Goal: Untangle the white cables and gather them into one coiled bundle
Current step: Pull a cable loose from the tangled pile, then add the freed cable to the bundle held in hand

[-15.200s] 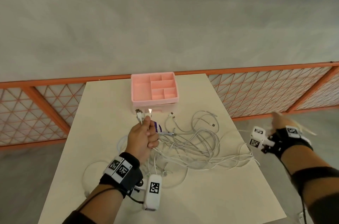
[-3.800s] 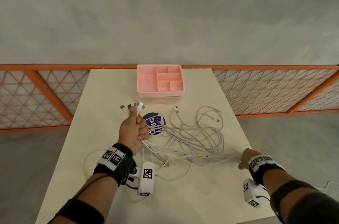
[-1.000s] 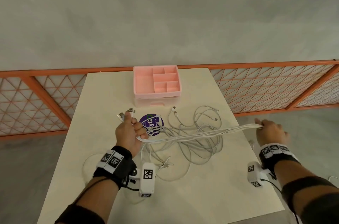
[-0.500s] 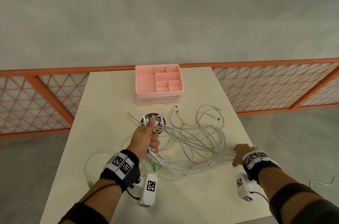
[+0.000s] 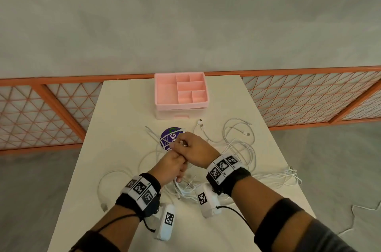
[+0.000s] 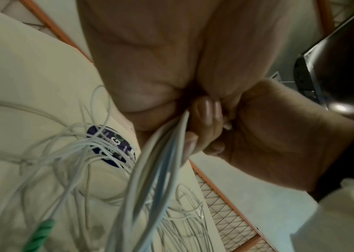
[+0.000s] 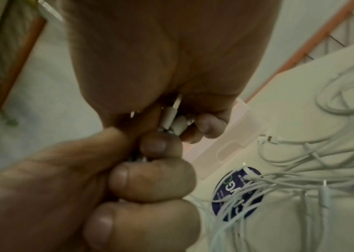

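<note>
White cables point(image 5: 237, 148) | left hand point(image 5: 172, 166) grips strands | right hand point(image 5: 195, 151) pinches plugs

The right hand point(image 5: 195, 151) is covering the left hand's point(image 5: 172, 167) fingertips, so which cables point(image 5: 237, 148) each is pinching is unclear. Cables are hiding part of the sticker point(image 5: 171, 138), possibly its lettering.

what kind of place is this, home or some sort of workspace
Probably a bare indoor workspace set up for recording, not a home: a plain cream table stands on a grey concrete floor, fenced by orange mesh barrier panels. Only a pink organizer and white cables are on it.
</note>
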Tool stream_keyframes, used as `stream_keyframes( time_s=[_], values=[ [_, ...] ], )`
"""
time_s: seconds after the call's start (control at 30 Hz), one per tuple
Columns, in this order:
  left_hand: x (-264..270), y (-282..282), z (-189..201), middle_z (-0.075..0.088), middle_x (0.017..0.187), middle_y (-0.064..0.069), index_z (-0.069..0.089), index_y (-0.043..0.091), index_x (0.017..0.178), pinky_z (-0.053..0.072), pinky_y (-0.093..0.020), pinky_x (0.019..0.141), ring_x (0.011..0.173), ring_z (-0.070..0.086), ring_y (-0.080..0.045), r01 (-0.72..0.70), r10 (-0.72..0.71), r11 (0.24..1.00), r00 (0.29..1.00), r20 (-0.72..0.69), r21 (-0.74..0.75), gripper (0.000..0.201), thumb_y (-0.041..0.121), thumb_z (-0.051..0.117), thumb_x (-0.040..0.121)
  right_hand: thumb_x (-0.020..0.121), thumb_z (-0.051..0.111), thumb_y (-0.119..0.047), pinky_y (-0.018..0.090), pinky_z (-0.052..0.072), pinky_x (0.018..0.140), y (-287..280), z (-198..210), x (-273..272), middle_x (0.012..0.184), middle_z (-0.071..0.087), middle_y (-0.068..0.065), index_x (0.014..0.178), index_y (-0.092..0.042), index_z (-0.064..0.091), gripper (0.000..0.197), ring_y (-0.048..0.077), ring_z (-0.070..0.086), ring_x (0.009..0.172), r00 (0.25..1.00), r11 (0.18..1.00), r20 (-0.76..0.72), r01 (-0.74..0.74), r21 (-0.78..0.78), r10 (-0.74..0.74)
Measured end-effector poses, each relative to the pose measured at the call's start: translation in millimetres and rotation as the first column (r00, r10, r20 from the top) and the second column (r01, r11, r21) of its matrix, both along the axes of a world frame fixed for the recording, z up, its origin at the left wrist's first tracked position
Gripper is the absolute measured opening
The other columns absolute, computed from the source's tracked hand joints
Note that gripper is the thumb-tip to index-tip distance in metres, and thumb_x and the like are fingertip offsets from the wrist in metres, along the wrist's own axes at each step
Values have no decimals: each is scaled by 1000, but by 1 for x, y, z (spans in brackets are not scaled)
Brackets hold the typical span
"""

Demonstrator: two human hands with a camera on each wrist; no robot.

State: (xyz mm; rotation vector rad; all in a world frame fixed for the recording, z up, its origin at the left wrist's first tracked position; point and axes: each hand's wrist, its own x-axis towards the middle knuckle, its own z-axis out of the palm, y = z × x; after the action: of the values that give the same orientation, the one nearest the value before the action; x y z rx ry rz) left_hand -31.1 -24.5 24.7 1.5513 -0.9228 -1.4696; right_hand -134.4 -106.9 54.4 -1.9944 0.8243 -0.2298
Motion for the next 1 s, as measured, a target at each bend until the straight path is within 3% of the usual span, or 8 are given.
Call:
stream_keyframes(
  time_s=[0.1, 0.23, 0.33, 0.5, 0.6, 0.73, 0.9, 1.0],
  values=[
    [4, 4, -6, 38, 54, -1, 40, 11, 67, 36, -27, 46, 44, 34, -12, -4, 4, 1000, 1000, 1, -4, 37, 6, 37, 104, 97, 54, -35, 25, 42, 64, -6, -19, 5, 71, 60, -7, 73, -26, 56, 25, 8, 55, 66, 997, 999, -53, 45, -28, -47],
    [9, 2, -19, 49, 60, 0, 50, 9, 74, 41, -27, 52, 52, 43, -12, -6, 9, 995, 999, 37, -95, 28, 11, 50, 102, 95, 54, -30, 31, 44, 65, -20, -38, 3, 65, 57, -1, 75, -14, 56, 25, 13, 51, 61, 977, 979, -71, 203, -14, -203],
    [6, -5, -24, 52, 63, -2, 54, 8, 78, 43, -26, 52, 52, 48, -12, 69, -63, 996, 993, 101, -55, 28, 12, 45, 104, 93, 53, -26, 33, 48, 63, -26, -43, 0, 59, 57, -1, 73, -13, 56, 24, 16, 54, 57, 973, 979, -109, 204, -30, -206],
    [0, -19, -25, 47, 51, 4, 56, 6, 80, 36, -24, 46, 43, 43, -11, 133, -136, 988, 990, 37, 85, 34, 12, 37, 107, 95, 54, -33, 29, 43, 63, -42, -39, -3, 67, 57, -3, 70, -22, 53, 27, 16, 56, 66, 974, 997, -225, -8, -81, -10],
    [1, -30, -25, 38, 47, 9, 48, 10, 76, 28, -22, 46, 41, 34, -8, 74, -74, 994, 997, -7, 86, 35, 18, 37, 107, 96, 52, -47, 32, 46, 67, -61, -30, -6, 69, 60, 1, 76, -15, 59, 39, 15, 55, 64, 968, 992, -234, -109, -63, 91],
    [10, -41, -26, 37, 48, 9, 45, 9, 75, 29, -21, 43, 41, 33, -8, -132, 134, 990, 990, -44, 41, 35, 19, 37, 107, 97, 50, -51, 36, 52, 69, -113, -30, -28, 89, 69, 10, 92, -9, 64, 44, 23, 65, 74, 976, 996, -205, 70, -50, -79],
    [22, -49, -29, 36, 48, 7, 47, 8, 77, 29, -18, 39, 40, 32, -7, -309, 309, 951, 945, -110, 23, 34, 17, 35, 108, 100, 48, -24, 30, 43, 80, -186, -69, -72, 113, 66, 15, 110, -4, 64, 28, 34, 61, 106, 807, 928, -470, 248, -278, -357],
    [24, -51, -31, 37, 48, 7, 48, 6, 80, 29, -19, 39, 40, 32, -7, -316, 315, 949, 943, -111, 8, 32, 17, 36, 108, 101, 42, -20, 37, 44, 102, -198, -95, -96, 135, 56, 14, 127, -10, 61, 34, 34, 55, 122, 668, 936, -663, 169, -308, -338]
  ],
)
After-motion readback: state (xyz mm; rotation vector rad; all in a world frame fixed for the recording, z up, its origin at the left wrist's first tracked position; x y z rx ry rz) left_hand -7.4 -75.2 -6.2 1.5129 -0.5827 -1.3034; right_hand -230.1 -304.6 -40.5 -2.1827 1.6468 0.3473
